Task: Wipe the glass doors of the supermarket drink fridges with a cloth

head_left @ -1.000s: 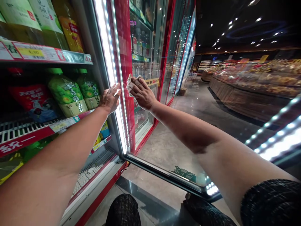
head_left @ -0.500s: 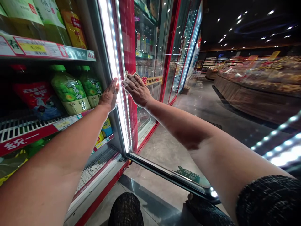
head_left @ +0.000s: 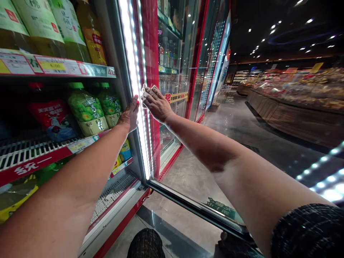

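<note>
My right hand [head_left: 157, 104] presses a crumpled pale cloth [head_left: 145, 91] flat against the inner side of the open glass door [head_left: 185, 186], close to its hinge edge. The fingers lie over the cloth and hide much of it. To the left, my left hand [head_left: 130, 116] rests on the cooler's door frame [head_left: 128, 75], its fingers stretched upward beside the bright LED strip [head_left: 138, 104]; it holds nothing that I can see. Both arms reach forward, with the fridge shelves at the left of my left hand.
Green-capped bottles [head_left: 87, 107] and a red pouch [head_left: 55, 118] stand on the middle shelf. Taller bottles [head_left: 44, 25] line the shelf above. Beyond the door are more red-framed coolers [head_left: 199, 68] and a wooden display stand [head_left: 290, 114]. My knee [head_left: 146, 243] shows below.
The view has shifted slightly, so the shelves and door sit a little lower and further right. Both hands stay near the same spots, the right one still on the cloth.
</note>
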`<state>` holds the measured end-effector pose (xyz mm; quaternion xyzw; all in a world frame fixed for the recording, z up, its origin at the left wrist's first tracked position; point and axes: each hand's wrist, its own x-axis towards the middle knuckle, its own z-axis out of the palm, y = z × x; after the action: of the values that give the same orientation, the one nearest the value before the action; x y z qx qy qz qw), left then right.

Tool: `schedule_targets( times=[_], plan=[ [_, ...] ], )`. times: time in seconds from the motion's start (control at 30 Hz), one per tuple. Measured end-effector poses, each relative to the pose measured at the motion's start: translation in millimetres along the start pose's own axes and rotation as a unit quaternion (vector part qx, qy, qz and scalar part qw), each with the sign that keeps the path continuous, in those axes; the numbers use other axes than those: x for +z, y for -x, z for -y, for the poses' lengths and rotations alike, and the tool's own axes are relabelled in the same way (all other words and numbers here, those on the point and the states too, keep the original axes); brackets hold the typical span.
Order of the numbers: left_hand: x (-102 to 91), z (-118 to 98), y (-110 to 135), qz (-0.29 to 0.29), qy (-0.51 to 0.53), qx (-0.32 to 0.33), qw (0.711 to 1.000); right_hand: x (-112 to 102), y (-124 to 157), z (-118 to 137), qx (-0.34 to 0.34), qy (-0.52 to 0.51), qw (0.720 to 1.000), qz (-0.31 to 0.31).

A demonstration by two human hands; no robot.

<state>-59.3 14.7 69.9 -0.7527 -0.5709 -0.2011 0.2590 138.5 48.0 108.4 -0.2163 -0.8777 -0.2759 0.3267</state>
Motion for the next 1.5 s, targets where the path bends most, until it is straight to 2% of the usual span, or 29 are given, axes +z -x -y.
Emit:
schedule_targets(
  times=[0.07, 0.13, 0.23, 0.33, 0.4, 0.5, 0.6, 0.7, 0.8, 0.93, 1.03, 1.2, 1.37, 1.5],
  plan=[
    [1.9, 0.5, -0.3, 0.002, -0.002, -0.004, 1.0, 5.8, -3.6, 2.0, 0.024, 0.001, 0.999, -0.025],
    [4.3, 1.8, -0.5, -0.002, 0.0, -0.004, 1.0, 15.3, -1.1, 6.8, 0.019, -0.002, 1.0, -0.014],
    [6.9, 4.0, -0.3, -0.021, 0.013, 0.011, 1.0, 24.0, 6.5, 12.0, -0.035, -0.01, 0.998, 0.048],
    [5.0, 2.2, 0.5, -0.023, 0.019, 0.009, 1.0, 15.6, 4.1, 8.3, -0.077, 0.004, 0.992, 0.101],
    [0.6, -2.9, 0.9, -0.018, 0.01, -0.002, 1.0, 3.6, -4.9, 2.7, -0.067, 0.027, 0.993, 0.097],
    [-9.9, -14.4, -0.8, -0.03, -0.004, -0.006, 1.0, -10.1, -19.4, -2.8, -0.023, 0.046, 0.997, 0.053],
    [-21.6, -24.6, -7.6, -0.071, -0.008, -0.029, 0.997, -11.3, -24.8, -4.0, -0.002, 0.03, 0.999, 0.033],
    [-29.8, -28.3, -16.2, -0.096, -0.002, -0.048, 0.994, -10.1, -25.1, -9.4, -0.024, 0.004, 0.999, 0.045],
    [-33.3, -28.7, -20.7, -0.058, -0.005, -0.043, 0.997, -17.4, -27.3, -20.8, -0.05, -0.014, 0.998, 0.035],
    [-36.6, -32.8, -20.7, 0.005, -0.044, -0.064, 0.997, -29.2, -23.6, -25.0, -0.013, -0.001, 1.0, -0.004],
    [-40.2, -36.4, -21.3, 0.046, -0.059, -0.085, 0.994, -28.8, -8.9, -17.1, -0.016, 0.005, 1.0, 0.023],
    [-42.3, -38.2, -22.7, 0.064, -0.06, -0.093, 0.992, -37.2, 10.9, -19.7, -0.069, 0.004, 0.996, 0.064],
    [-41.0, -41.5, -24.2, 0.073, -0.068, -0.104, 0.989, -60.9, 20.3, -34.7, -0.019, 0.014, 0.999, 0.025],
    [-42.5, -44.1, -25.4, 0.104, -0.096, -0.12, 0.983, -61.6, 46.9, -30.2, -0.03, 0.015, 0.999, 0.037]
  ],
)
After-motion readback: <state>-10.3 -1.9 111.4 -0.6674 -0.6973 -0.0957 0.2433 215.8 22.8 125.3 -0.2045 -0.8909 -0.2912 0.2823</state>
